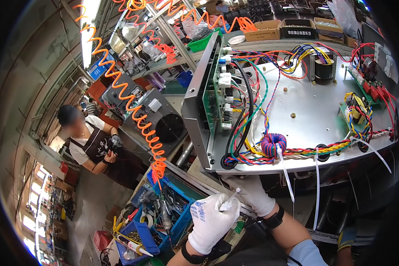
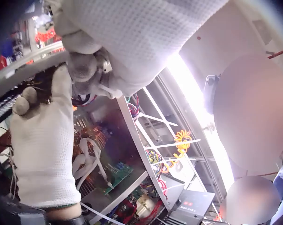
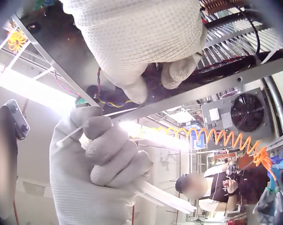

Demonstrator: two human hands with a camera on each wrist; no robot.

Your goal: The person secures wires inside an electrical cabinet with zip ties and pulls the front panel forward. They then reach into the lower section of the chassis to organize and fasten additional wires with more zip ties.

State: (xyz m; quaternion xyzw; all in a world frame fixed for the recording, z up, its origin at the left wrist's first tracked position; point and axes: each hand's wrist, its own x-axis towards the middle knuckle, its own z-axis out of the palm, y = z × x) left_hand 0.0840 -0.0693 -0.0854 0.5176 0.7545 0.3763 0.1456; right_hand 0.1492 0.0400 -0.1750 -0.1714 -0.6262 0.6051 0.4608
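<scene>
In the head view my white-gloved left hand (image 1: 215, 218) is curled round a bundle of white cable ties (image 1: 226, 206), just below the metal chassis. Their tails stick out of its fist in the right wrist view, where the cable ties (image 3: 165, 199) show most clearly. My gloved right hand (image 1: 252, 194) reaches under the chassis (image 1: 303, 166). From the right wrist, the right hand (image 3: 146, 44) has its fingers in among dark parts beside a twist of blue and yellow wires (image 3: 114, 102). Whether those fingers pinch anything, I cannot tell.
Above, a wire-wound toroid (image 1: 274, 145) and a wire bundle (image 1: 339, 146) run along the chassis edge, with several cable ties hanging down. A coiled orange air hose (image 1: 139, 117) holds a screwdriver (image 1: 165, 217) over blue tool bins (image 1: 181, 221). Another person (image 1: 97, 146) stands at the left.
</scene>
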